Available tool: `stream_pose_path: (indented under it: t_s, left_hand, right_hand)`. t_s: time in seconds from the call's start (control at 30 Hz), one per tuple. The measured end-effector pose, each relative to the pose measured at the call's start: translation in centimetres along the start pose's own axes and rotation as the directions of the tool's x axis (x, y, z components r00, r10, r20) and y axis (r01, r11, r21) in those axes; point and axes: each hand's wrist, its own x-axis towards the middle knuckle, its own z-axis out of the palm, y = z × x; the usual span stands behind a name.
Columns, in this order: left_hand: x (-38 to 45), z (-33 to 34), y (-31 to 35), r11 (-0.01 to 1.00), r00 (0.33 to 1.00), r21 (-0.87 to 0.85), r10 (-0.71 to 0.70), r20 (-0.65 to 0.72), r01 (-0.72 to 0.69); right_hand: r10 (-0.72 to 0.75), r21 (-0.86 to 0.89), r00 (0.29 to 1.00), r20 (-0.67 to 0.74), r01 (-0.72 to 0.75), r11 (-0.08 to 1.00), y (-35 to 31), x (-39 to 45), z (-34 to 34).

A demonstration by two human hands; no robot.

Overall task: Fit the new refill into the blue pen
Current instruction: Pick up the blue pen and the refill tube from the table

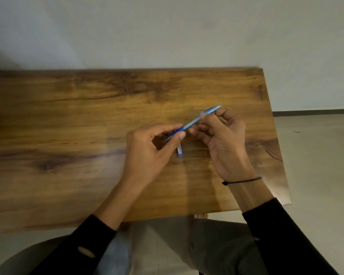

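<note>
Both hands hold the blue pen (194, 122) slantwise above the wooden table (87, 116), its tip low on the left and its clicker end high on the right. My left hand (151, 151) pinches the dark blue grip section near the tip with thumb and forefinger. The light blue barrel sits between the fingertips of my right hand (222, 139). A thin refill (180, 151) with a blue end lies on the table below the pen, partly hidden by my left thumb.
The table's right edge (274, 126) is close to my right hand, with pale floor beyond it. A plain wall stands behind the table. My knees and a round stool (28, 259) show under the near edge.
</note>
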Motion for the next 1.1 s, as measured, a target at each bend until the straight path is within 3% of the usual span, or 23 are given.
stream_pose_path:
  t_s: [0.13, 0.33, 0.57, 0.63, 0.7, 0.77, 0.83, 0.9, 1.0, 1.1]
  left_hand:
    - [2.1, -1.3, -0.7, 0.999, 0.997, 0.024, 0.045, 0.067, -0.047]
    - [3.7, -2.5, -0.2, 0.993, 0.996, 0.095, 0.069, 0.061, -0.075]
    - [3.5, -3.6, -0.1, 0.986, 0.995, 0.137, 0.096, -0.009, -0.094]
    - [3.8, -4.2, -0.3, 0.989, 0.995, 0.124, 0.083, -0.051, -0.077]
    - [4.3, -4.7, -0.5, 0.994, 0.995, 0.101, 0.054, -0.082, -0.046]
    - [4.6, -5.0, -0.7, 0.996, 0.994, 0.089, 0.031, -0.101, -0.022]
    - [4.8, -5.0, -0.9, 0.997, 0.993, 0.077, 0.025, -0.114, -0.017]
    - [5.0, -4.8, -0.9, 0.998, 0.994, 0.066, 0.013, -0.113, -0.005]
    - [5.0, -4.6, -1.0, 0.998, 0.996, 0.070, 0.005, -0.089, 0.001]
    - [5.0, -4.6, -0.8, 0.997, 0.998, 0.081, 0.007, -0.062, -0.002]
  right_hand:
    - [-0.065, 0.005, 0.997, 0.041, 0.064, 0.998, -0.9, -0.2, -0.6]
    - [-0.181, 0.055, 0.983, 0.041, 0.179, 0.982, -1.9, -0.2, -0.7]
    - [-0.316, -0.112, 0.946, 0.065, 0.322, 0.940, -2.4, 0.4, -1.6]
    - [-0.455, -0.378, 0.889, 0.057, 0.441, 0.814, -2.9, 1.5, -2.4]
    - [-0.543, -0.725, 0.828, 0.144, 0.462, 0.512, -2.7, 2.5, -3.0]
    - [-0.478, -0.868, 0.841, 0.253, 0.416, 0.272, -1.9, 2.9, -2.9]
    - [-0.406, -0.906, 0.861, 0.308, 0.396, 0.151, -1.0, 3.0, -2.7]
    - [-0.385, -0.918, 0.861, 0.332, 0.389, 0.080, -0.6, 3.2, -2.7]
    - [-0.346, -0.927, 0.882, 0.321, 0.367, 0.076, -0.9, 3.7, -3.2]
    - [-0.372, -0.893, 0.880, 0.295, 0.393, 0.221, -2.3, 4.0, -3.8]
